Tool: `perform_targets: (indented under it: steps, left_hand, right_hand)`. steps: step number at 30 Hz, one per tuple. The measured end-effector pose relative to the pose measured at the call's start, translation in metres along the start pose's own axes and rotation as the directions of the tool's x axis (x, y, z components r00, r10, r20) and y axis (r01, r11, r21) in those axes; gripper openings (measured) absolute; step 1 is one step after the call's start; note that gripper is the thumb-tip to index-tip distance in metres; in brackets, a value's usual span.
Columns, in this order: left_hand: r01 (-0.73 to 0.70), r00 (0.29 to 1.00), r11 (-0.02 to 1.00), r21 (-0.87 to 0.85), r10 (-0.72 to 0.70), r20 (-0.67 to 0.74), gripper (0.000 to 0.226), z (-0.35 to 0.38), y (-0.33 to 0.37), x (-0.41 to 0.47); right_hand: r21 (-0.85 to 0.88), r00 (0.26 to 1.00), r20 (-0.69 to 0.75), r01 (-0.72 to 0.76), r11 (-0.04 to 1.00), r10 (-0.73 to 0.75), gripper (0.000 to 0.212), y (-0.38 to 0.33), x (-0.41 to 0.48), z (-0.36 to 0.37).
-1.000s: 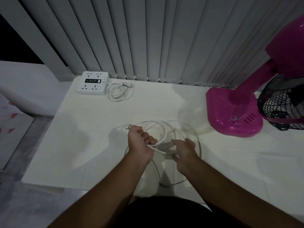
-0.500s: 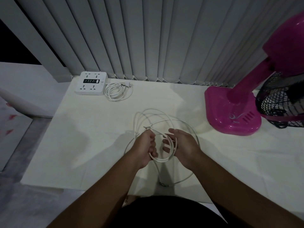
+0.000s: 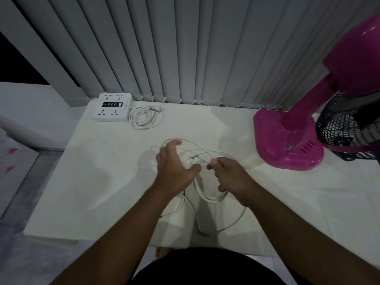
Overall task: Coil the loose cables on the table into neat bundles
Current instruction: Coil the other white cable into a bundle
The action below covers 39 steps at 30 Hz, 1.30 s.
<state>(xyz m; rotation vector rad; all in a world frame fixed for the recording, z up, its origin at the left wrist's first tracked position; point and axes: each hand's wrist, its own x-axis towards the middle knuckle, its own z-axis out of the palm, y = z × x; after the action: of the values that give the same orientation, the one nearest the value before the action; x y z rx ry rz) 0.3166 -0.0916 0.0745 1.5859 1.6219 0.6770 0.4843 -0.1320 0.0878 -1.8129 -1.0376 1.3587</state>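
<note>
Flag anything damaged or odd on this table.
The loose white cable ends in bare, frayed-looking strands instead of a plug, just ahead of the right hand pinching it. The power strip's cord lies neatly coiled.

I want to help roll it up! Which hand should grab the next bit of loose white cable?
Left. The left hand is free, with open fingers just above the far loose loop of the white cable. The right hand is pinching the gathered loops; letting go would likely undo them.
</note>
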Motion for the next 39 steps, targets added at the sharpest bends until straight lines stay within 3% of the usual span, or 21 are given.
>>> perform_targets:
  steps: [2, 3, 6, 10, 13, 18, 22, 26, 30, 34, 36, 39]
  left_hand:
    - [-0.185, 0.982, 0.976, 0.117, 0.181, 0.045, 0.106, -0.015, -0.004, 0.015]
    - [-0.253, 0.966, 0.949, 0.186, 0.236, 0.109, 0.106, -0.023, -0.002, 0.023]
    - [-0.349, 0.926, 0.908, 0.231, 0.296, 0.236, 0.073, -0.036, 0.015, 0.043]
    - [-0.163, 0.946, 0.985, -0.063, 0.174, 0.274, 0.038, -0.039, 0.040, 0.051]
    - [-0.045, 0.925, 0.988, -0.148, 0.097, 0.367, 0.025, -0.044, 0.054, 0.052]
    - [0.170, 0.859, 0.954, -0.246, -0.022, 0.511, 0.048, -0.050, 0.059, 0.050]
    - [0.354, 0.882, 0.809, -0.469, -0.123, 0.454, 0.046, -0.050, 0.053, 0.051]
    - [0.364, 0.910, 0.810, -0.460, -0.203, 0.362, 0.039, -0.048, 0.045, 0.049]
    - [0.406, 0.897, 0.773, -0.487, -0.236, 0.373, 0.044, -0.042, 0.044, 0.038]
    - [0.396, 0.890, 0.723, -0.566, -0.152, 0.429, 0.048, -0.046, 0.041, 0.036]
    - [0.381, 0.893, 0.733, -0.564, -0.133, 0.431, 0.044, -0.046, 0.040, 0.037]
    - [0.413, 0.841, 0.748, -0.520, -0.095, 0.532, 0.044, -0.042, 0.044, 0.030]
  right_hand:
    - [0.036, 0.999, 0.035, 0.005, 0.999, -0.006, 0.031, -0.006, 0.002, -0.010]
    - [0.054, 0.999, 0.045, 0.012, 0.998, -0.014, 0.032, -0.010, 0.003, -0.014]
    - [0.121, 0.998, 0.020, 0.049, 0.991, -0.052, 0.032, -0.022, 0.004, -0.019]
    - [0.209, 0.994, -0.081, 0.091, 0.974, -0.076, 0.029, -0.034, 0.007, -0.017]
    - [0.295, 0.993, -0.108, 0.071, 0.953, -0.041, 0.029, -0.043, 0.009, -0.015]
    - [0.363, 0.997, -0.025, 0.074, 0.929, -0.069, 0.029, -0.059, 0.007, -0.021]
    - [0.449, 0.992, 0.083, 0.049, 0.892, -0.096, 0.027, -0.064, 0.005, -0.028]
    - [0.514, 0.979, 0.168, 0.012, 0.858, -0.114, 0.027, -0.060, 0.002, -0.026]
    - [0.591, 0.987, 0.143, -0.024, 0.807, -0.076, 0.027, -0.056, 0.003, -0.017]
    - [0.513, 0.989, 0.134, -0.021, 0.858, -0.056, 0.028, -0.052, 0.005, -0.018]
    - [0.547, 0.992, 0.118, -0.029, 0.837, -0.043, 0.028, -0.050, 0.006, -0.018]
    - [0.627, 0.999, -0.001, -0.028, 0.779, 0.037, 0.027, -0.049, 0.009, -0.008]
